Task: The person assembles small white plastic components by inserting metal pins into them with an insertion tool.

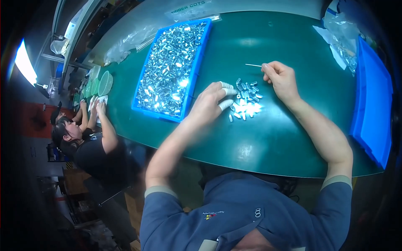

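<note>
**Pin (pixel 253 65) and parts (pixel 247 100) at mid-table**

The right hand (pixel 279 79) pinches the pin by one end, clear of the parts. These lie in a loose pile on the green table (pixel 259 37). The left hand (pixel 208 102), white-capped fingers curled, covers the pile's left edge; whether it grips one, I cannot tell. A full blue tray (pixel 198 71) crowds the left forearm. Right: a blue bin (pixel 372 100) and clear bag (pixel 341 29). Far left: co-workers (pixel 94 146), green bowl (pixel 105 83).

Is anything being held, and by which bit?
The right grip holds a rod by its right end; whether the left grip holds anything, I can't tell.
</note>
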A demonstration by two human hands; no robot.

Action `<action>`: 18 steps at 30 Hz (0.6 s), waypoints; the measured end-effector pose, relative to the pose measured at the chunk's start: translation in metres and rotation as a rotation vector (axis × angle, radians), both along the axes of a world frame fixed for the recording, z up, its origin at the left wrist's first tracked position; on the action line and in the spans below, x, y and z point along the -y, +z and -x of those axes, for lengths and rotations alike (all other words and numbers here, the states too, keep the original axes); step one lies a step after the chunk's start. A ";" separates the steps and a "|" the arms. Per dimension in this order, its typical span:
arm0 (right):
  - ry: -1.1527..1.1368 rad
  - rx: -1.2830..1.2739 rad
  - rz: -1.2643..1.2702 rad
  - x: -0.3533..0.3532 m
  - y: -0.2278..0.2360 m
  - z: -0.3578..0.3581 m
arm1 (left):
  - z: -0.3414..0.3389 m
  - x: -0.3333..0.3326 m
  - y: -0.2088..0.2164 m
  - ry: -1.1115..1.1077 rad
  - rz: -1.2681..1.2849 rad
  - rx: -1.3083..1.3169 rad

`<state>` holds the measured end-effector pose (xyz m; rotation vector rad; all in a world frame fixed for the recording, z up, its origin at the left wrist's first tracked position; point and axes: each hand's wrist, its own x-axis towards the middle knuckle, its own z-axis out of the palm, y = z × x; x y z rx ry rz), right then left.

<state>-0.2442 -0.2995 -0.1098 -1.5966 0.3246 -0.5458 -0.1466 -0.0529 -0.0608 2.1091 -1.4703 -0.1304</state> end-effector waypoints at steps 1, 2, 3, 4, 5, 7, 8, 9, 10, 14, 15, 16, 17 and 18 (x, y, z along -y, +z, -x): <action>0.009 -0.002 -0.006 -0.002 0.001 0.001 | -0.001 0.002 -0.003 0.009 -0.006 -0.002; 0.006 -0.017 0.011 -0.005 0.005 0.000 | -0.002 0.001 -0.003 0.000 0.032 -0.007; 0.014 -0.023 0.027 -0.009 0.008 -0.003 | -0.002 -0.001 -0.003 0.003 0.069 -0.003; 0.022 -0.005 0.039 -0.009 0.006 -0.001 | 0.000 -0.001 -0.006 -0.008 0.106 0.037; 0.011 -0.013 0.030 -0.007 0.003 0.002 | 0.002 0.003 -0.012 0.013 0.148 0.053; -0.035 -0.040 0.041 -0.003 0.001 0.010 | 0.001 0.010 -0.024 -0.019 0.213 0.080; -0.051 -0.053 0.032 -0.001 -0.001 0.013 | 0.001 0.012 -0.029 -0.026 0.240 0.067; -0.027 -0.056 0.097 0.001 -0.004 0.014 | 0.002 0.010 -0.029 -0.007 0.238 0.059; -0.035 -0.061 0.076 -0.001 -0.006 0.014 | 0.003 0.009 -0.029 0.006 0.246 0.054; -0.001 -0.057 0.050 -0.002 -0.013 0.012 | 0.003 0.001 -0.025 0.019 0.224 0.038; 0.006 -0.057 0.042 0.000 -0.015 0.011 | 0.001 -0.001 -0.025 0.033 0.225 0.043; 0.011 -0.059 0.033 0.001 -0.017 0.010 | 0.000 -0.001 -0.026 0.036 0.216 0.077; 0.014 -0.061 0.034 0.003 -0.017 0.009 | -0.001 0.001 -0.027 0.030 0.209 0.108; 0.017 -0.054 0.034 0.005 -0.018 0.009 | -0.002 0.002 -0.027 0.043 0.207 0.124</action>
